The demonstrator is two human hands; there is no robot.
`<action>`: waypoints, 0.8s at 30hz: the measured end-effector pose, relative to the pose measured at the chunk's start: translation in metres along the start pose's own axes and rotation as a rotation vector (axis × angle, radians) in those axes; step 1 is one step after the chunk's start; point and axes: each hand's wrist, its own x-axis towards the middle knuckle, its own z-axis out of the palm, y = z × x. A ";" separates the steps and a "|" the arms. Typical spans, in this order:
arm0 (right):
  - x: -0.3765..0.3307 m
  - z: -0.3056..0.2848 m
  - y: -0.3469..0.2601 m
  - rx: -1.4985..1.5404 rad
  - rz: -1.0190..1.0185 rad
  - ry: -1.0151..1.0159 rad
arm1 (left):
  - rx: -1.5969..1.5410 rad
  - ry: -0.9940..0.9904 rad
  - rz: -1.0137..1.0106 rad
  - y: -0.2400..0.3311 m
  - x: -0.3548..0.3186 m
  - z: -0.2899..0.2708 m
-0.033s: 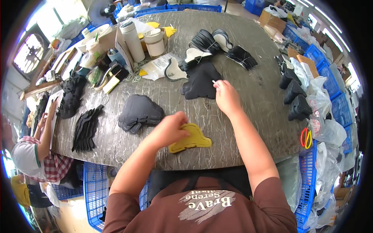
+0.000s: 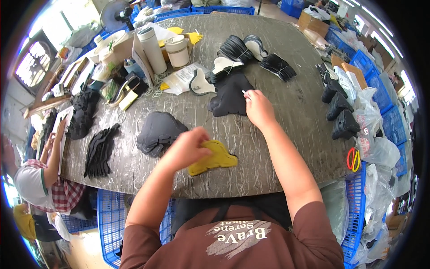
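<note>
Scuffed grey desk [image 2: 298, 114] beneath, right fingers [image 2: 251, 95] pinch a slim white stick [image 2: 244, 92] while left fingers [image 2: 200, 135], grip unclear, seemingly position a curved yellow panel [image 2: 218, 158] likely needing steadying next.

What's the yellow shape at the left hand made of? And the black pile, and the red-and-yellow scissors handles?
Yellow shape: maybe stiff card or plastic; flat, one solid colour, but blurred. Black pile: perhaps fabric or foam, since it looks dull, with layered edges. Scissors handles: probably smooth plastic, judging by their bright colours.
</note>
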 end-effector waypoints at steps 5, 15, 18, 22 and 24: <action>0.067 0.039 0.017 -0.237 0.094 -0.016 | -0.083 0.352 -0.113 -0.035 -0.011 -0.095; 0.067 0.057 0.020 -0.330 0.125 -0.146 | -0.187 0.789 -0.137 -0.090 -0.012 -0.107; 0.031 0.041 -0.004 -0.258 0.047 -0.150 | -0.482 0.921 -0.020 -0.099 -0.020 -0.105; -0.003 0.017 -0.014 -0.309 -0.099 0.052 | -0.655 0.951 0.060 -0.117 -0.018 -0.100; -0.015 -0.012 -0.028 -0.284 -0.072 0.030 | -0.835 0.979 0.101 -0.125 -0.021 -0.096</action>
